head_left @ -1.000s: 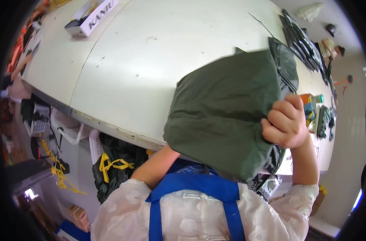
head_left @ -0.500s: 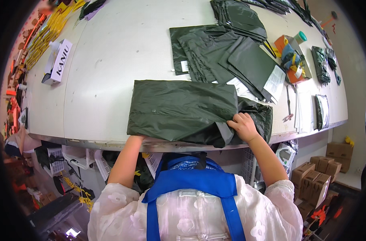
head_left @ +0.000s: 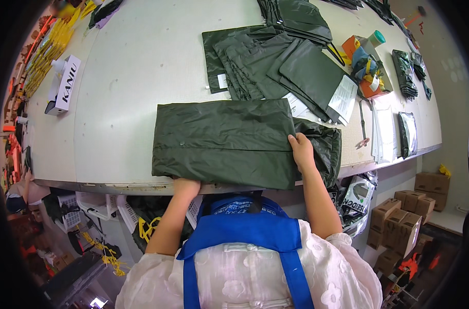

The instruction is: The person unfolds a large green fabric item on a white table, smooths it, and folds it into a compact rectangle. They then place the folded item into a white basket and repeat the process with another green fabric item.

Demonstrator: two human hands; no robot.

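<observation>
A dark green folded piece of shiny waterproof fabric, perhaps a garment, lies along the table's front edge. A small round snap shows near its left end, and a seam runs across it. My left hand is tucked under its front edge, so the fingers are hidden. At the right end of the fold, my right hand grips the edge with its fingers closed. More crumpled fabric of the same green bunches out beyond that hand, partly under the folded panel.
Behind lie several flat green fabric pieces with white paper sheets. An orange box of odds and ends, scissors and packed bags are at the right. A white box stands left; cartons are stacked on the floor.
The fabric's front right corner, folded up before, now lies flatter and straighter. My right hand has shifted to the panel's right edge, and my left hand has moved right, beneath the front edge.
</observation>
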